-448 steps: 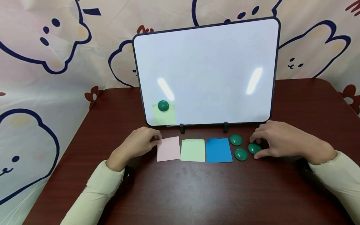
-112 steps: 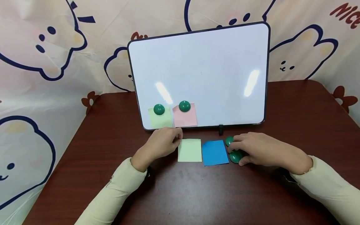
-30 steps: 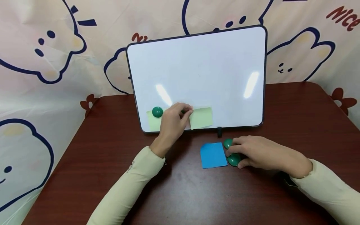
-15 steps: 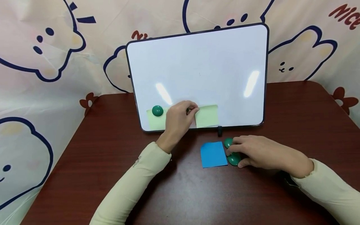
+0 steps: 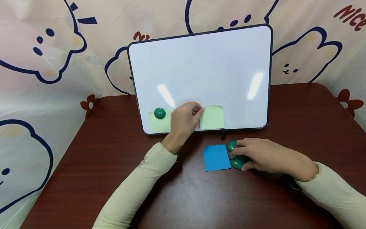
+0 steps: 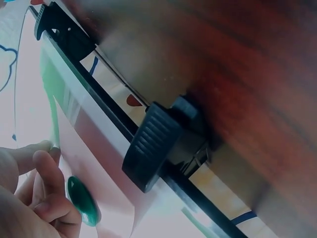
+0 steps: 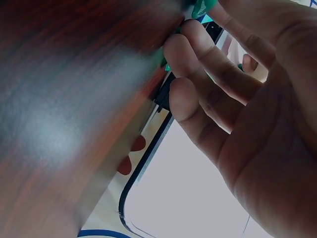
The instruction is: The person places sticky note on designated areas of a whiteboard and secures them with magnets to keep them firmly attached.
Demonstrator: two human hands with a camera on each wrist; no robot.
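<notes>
1. L hand (image 5: 184, 118) has just nudged the pale green note (image 5: 212, 117) R along the whiteboard (image 5: 223, 70), fingertips pinching its upper-L edge.
2. So 3rd note's up at the board, no magnet visible on it yet; pink note (image 6: 106, 181) mostly hidden behind L hand in head view. Blue note (image 5: 217, 158) = last one on table (image 5: 257, 203).
3. R hand (image 5: 264, 156): half-curled abt lower magnet (image 5: 238, 162), upper magnet (image 5: 232, 145) just beside.
4. Txt: red "NICE" (image 5: 350, 17) on backdrop (image 5: 308, 12); L sleeve (image 5: 137, 187) lettering too small. No brands readable.

Glossy wood grain is seen on the table (image 5: 188, 197), matt paper in the notes (image 5: 212, 117), shiny plastic on the green discs (image 5: 236, 163), smooth gloss on the whiteboard (image 5: 206, 70).
</notes>
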